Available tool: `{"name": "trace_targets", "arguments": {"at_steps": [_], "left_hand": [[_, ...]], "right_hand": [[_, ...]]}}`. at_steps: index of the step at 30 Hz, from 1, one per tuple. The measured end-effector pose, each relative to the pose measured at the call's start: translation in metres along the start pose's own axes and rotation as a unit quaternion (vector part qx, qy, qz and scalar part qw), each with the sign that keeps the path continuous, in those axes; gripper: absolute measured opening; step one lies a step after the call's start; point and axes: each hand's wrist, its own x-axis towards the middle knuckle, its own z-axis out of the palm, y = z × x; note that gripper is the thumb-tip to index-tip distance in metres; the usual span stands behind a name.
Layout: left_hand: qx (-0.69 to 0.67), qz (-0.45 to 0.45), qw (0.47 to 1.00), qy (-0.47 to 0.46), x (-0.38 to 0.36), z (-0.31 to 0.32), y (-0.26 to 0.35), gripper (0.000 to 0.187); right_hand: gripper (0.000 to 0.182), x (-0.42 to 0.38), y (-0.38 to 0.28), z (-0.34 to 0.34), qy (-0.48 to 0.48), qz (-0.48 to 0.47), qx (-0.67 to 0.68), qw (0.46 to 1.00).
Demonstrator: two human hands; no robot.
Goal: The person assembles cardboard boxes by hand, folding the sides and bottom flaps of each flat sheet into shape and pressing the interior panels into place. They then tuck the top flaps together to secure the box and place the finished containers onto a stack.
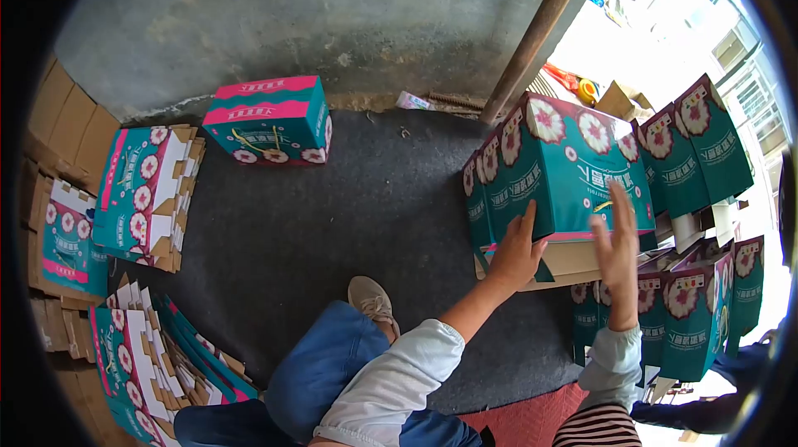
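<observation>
A teal gift carton [573,168] printed with large white-and-crimson flower shapes stands in front of me on the right, in a row with similar cartons. My left hand [517,254] lies against its lower left corner, fingers stretched out. Slightly blurred, my right hand [615,260] is raised with fingers apart, overlapping the carton's front near its yellow cord handle [602,207]. Brown cardboard flaps [573,262] stick out below the pink edge, between the two hands.
A finished-looking carton [268,121] stands by the wall. Flattened cartons [137,193] are stacked at left, with more [137,372] below. Several half-open cartons [690,306] crowd the right side. A wooden pole [540,31] leans by the doorway; red matting [532,414] lies near my feet.
</observation>
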Motion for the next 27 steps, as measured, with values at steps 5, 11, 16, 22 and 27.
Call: {"name": "trace_targets", "arguments": {"at_steps": [5,11,16,22,27], "left_hand": [[0.077,-0.041,0.992,-0.091,-0.011,-0.010,-0.004,0.079],[0.229,0.023,0.967,-0.106,-0.033,-0.046,0.060,0.073],[0.240,0.263,0.933,-0.042,-0.100,-0.051,0.145,0.072],[0.294,0.297,0.909,0.007,-0.221,-0.146,0.154,0.069],[0.413,-0.008,0.880,0.234,-0.375,-0.242,0.098,0.080]], "right_hand": [[0.071,0.015,0.000,0.057,-0.071,-0.024,-0.159,0.984],[0.067,0.022,0.038,0.064,-0.028,-0.027,-0.132,0.991],[0.066,0.036,0.054,0.066,-0.030,-0.043,-0.137,0.989],[0.067,0.035,0.041,0.067,-0.063,0.004,-0.191,0.980],[0.058,-0.012,-0.058,0.062,-0.007,-0.153,-0.053,0.987]]}}
